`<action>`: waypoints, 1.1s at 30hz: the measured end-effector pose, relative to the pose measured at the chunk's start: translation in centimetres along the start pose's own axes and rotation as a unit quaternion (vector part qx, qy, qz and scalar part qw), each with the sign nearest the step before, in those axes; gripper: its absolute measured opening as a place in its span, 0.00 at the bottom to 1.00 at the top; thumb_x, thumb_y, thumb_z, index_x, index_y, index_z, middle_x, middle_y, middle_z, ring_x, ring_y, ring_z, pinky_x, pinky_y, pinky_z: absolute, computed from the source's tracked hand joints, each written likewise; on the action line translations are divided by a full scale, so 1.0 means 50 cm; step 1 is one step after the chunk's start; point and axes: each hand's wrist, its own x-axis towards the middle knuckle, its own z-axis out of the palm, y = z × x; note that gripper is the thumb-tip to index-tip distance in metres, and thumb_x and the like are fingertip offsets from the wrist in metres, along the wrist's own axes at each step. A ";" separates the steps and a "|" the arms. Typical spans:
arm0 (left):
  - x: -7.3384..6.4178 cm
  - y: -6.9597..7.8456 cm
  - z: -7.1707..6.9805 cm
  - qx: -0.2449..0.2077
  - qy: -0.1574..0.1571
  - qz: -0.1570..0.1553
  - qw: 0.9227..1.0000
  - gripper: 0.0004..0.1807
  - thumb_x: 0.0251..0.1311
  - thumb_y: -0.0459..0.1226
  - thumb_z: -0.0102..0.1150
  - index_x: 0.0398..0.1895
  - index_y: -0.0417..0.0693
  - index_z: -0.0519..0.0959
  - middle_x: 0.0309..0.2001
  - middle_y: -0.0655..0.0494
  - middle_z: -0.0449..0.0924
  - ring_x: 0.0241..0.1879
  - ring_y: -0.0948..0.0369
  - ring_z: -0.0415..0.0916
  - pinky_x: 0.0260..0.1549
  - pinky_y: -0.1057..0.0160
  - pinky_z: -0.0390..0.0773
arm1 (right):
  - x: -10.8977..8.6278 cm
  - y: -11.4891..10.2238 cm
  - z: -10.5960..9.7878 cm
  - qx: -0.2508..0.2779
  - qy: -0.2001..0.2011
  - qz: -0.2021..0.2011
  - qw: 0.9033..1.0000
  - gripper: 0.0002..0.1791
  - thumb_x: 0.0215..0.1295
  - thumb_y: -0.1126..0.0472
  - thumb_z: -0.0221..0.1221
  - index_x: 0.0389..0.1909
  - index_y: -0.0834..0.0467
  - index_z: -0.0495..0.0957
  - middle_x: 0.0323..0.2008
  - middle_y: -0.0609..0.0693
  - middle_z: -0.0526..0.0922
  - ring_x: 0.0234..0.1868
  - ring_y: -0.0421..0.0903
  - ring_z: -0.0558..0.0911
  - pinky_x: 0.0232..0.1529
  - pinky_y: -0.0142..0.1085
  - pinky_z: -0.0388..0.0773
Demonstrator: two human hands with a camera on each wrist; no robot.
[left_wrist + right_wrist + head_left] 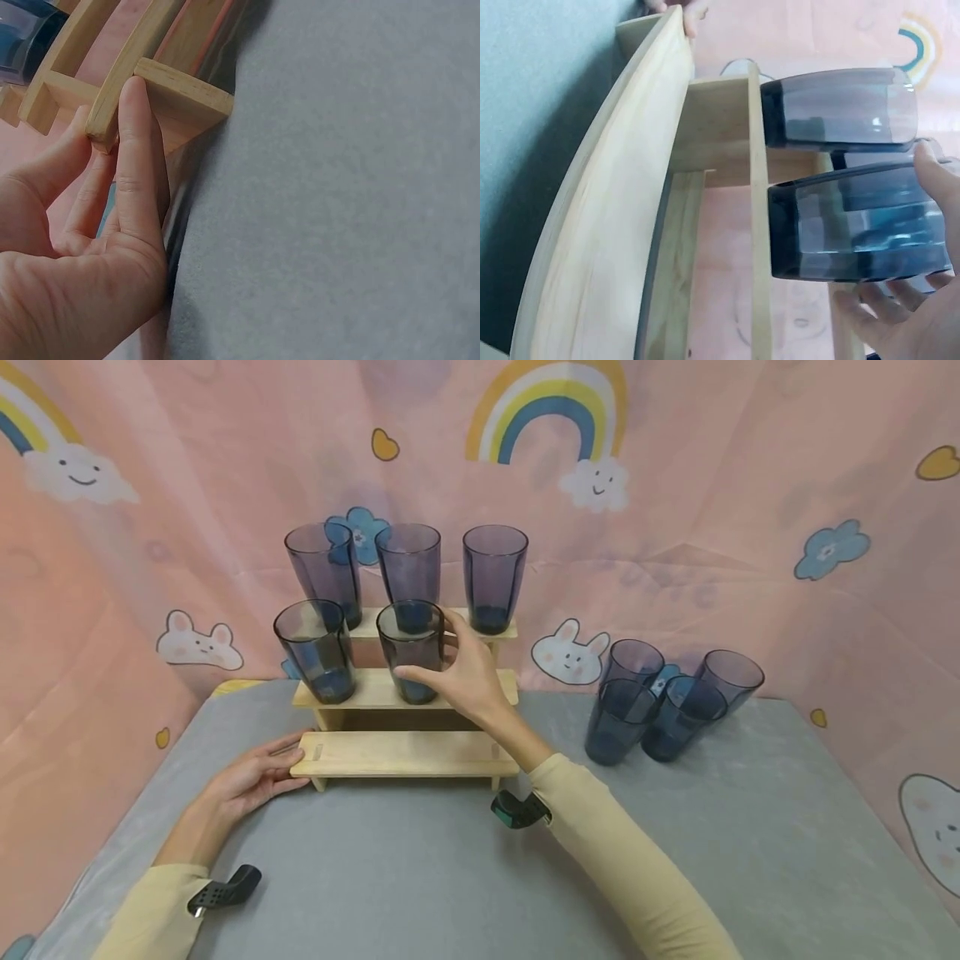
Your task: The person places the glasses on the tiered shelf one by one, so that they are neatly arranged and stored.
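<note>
My right hand (474, 675) has its thumb and fingers around a tinted purple-blue glass (408, 647) on the middle step of a three-step wooden rack (405, 753). In the right wrist view, the base of that glass meets the step board. Another such glass (318, 660) stands to its left on the same step. Three more glasses (495, 572) stand in a row on the top step. At the rack's left side, my left hand (243, 781) holds the end of the lowest step between thumb and fingers, seen closely at the board end (112, 112) in the left wrist view.
Several matching glasses (618, 727) stand grouped on the grey cloth-covered table (420, 877), right of the rack. Behind everything hangs a pink curtain (697, 485) printed with rainbows and rabbits. Both sleeves carry a black wrist device (232, 889).
</note>
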 end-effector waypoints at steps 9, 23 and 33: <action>-0.012 0.006 0.000 -0.010 -0.001 -0.004 1.000 0.16 0.72 0.29 0.48 0.46 0.59 0.81 0.48 0.57 0.78 0.46 0.58 0.80 0.44 0.59 0.83 | -0.032 -0.012 -0.058 -0.002 -0.005 -0.006 1.000 0.48 0.53 0.56 0.74 0.73 0.58 0.60 0.65 0.56 0.70 0.63 0.54 0.72 0.59 0.47 0.74; -0.001 0.010 0.006 0.022 0.023 -0.016 0.999 0.41 0.73 0.30 0.47 0.78 0.41 0.34 0.47 0.57 0.78 0.45 0.60 0.80 0.44 0.61 0.83 | -0.069 0.013 -0.336 -0.121 0.063 -0.016 0.990 0.43 0.61 0.61 0.68 0.75 0.52 0.58 0.68 0.56 0.67 0.62 0.57 0.74 0.59 0.51 0.74; -0.002 0.003 0.004 0.012 0.017 -0.016 1.000 0.23 0.73 0.30 0.48 0.68 0.53 0.62 0.48 0.58 0.77 0.46 0.59 0.80 0.45 0.60 0.82 | -0.112 0.115 -0.556 -0.150 0.115 0.108 0.976 0.43 0.66 0.52 0.63 0.77 0.50 0.51 0.72 0.59 0.59 0.72 0.55 0.61 0.71 0.50 0.59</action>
